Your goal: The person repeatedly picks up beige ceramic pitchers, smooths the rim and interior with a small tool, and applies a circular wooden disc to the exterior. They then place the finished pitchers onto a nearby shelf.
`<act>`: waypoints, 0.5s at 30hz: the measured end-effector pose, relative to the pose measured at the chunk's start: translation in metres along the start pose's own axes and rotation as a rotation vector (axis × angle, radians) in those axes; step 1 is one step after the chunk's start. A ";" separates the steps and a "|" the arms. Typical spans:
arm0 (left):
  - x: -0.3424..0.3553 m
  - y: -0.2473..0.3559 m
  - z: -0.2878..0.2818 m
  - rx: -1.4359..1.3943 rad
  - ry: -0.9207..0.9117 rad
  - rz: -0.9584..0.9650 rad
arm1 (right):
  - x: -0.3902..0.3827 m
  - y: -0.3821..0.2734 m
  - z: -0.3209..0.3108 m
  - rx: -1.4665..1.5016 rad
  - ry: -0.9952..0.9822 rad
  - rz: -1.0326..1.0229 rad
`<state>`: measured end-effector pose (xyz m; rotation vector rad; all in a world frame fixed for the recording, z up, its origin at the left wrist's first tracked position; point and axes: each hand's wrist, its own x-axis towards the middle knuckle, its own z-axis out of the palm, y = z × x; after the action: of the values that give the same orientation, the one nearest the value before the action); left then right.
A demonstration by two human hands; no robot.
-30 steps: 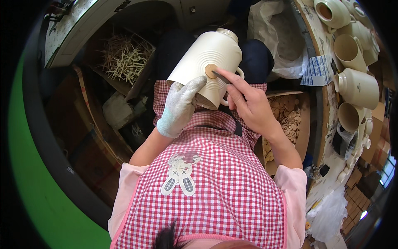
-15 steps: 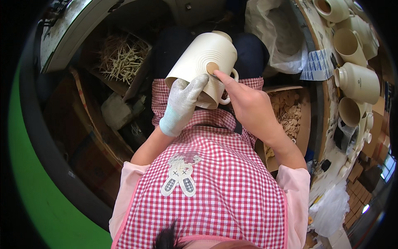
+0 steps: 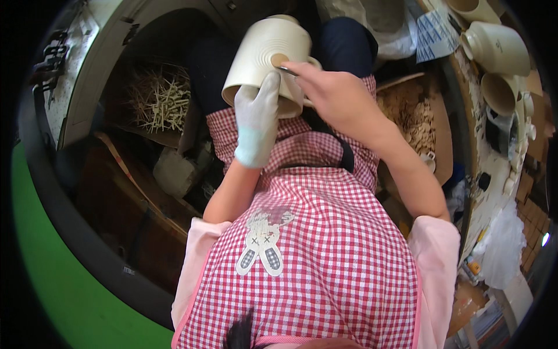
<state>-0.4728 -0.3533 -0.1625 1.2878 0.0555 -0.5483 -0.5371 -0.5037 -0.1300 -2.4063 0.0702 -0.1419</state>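
Note:
A cream ceramic jug (image 3: 256, 52) with concentric ridges on its side lies tilted across my lap, its open mouth toward me. A small tan round disc (image 3: 279, 60) sits at the centre of the ridges. My left hand (image 3: 256, 116), in a white and pale-green glove, grips the jug's rim, thumb outside and fingers partly hidden within the mouth. My bare right hand (image 3: 343, 102) is closed around a thin dark metal tool (image 3: 287, 70), its tip at the disc's edge; most of the tool is hidden by the fingers. The jug's handle (image 3: 314, 63) is partly behind that hand.
A box of thin pale sticks (image 3: 165, 107) stands at the left. Right of my lap is a cardboard box (image 3: 443, 136) with many tan discs. Several cream jugs (image 3: 497, 49) line the bench on the right, near a blue-and-white sheet (image 3: 435, 36) and a plastic bag (image 3: 389, 26).
The jug and both hands appear farther up and left as the view has shifted. My right index finger has come off the disc, and the metal tool now shows at its edge.

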 end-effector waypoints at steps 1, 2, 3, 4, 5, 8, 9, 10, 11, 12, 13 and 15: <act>-0.004 0.010 -0.009 -0.104 -0.104 -0.083 | 0.000 0.004 -0.010 0.285 0.131 -0.005; -0.009 0.020 -0.019 -0.086 -0.112 -0.122 | -0.006 0.007 -0.024 0.515 0.237 0.120; -0.011 0.027 -0.025 -0.137 -0.171 -0.116 | 0.002 0.019 -0.037 0.527 0.429 0.104; -0.014 0.034 -0.031 -0.153 -0.167 -0.159 | 0.006 0.031 -0.049 0.634 0.543 0.233; -0.017 0.036 -0.033 -0.191 -0.143 -0.144 | 0.014 0.044 -0.062 0.740 0.470 0.358; -0.024 0.040 -0.039 -0.228 -0.213 -0.120 | 0.022 0.071 -0.069 1.058 0.170 0.422; -0.025 0.039 -0.039 -0.176 -0.176 -0.128 | 0.025 0.077 -0.070 1.081 0.106 0.469; -0.024 0.037 -0.039 -0.139 -0.169 -0.111 | 0.026 0.079 -0.067 0.894 0.125 0.375; -0.024 0.036 -0.039 -0.099 -0.154 -0.100 | 0.026 0.078 -0.065 0.829 0.160 0.385; -0.024 0.036 -0.040 -0.101 -0.127 -0.092 | 0.026 0.074 -0.062 0.748 0.223 0.464; -0.020 0.034 -0.039 -0.101 -0.094 -0.079 | 0.026 0.069 -0.059 0.720 0.222 0.385; -0.012 0.033 -0.038 -0.107 -0.039 -0.022 | 0.027 0.054 -0.054 0.655 0.294 0.289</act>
<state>-0.4594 -0.3085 -0.1403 1.1736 0.0660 -0.5812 -0.5171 -0.5827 -0.1239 -1.6876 0.4351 -0.3275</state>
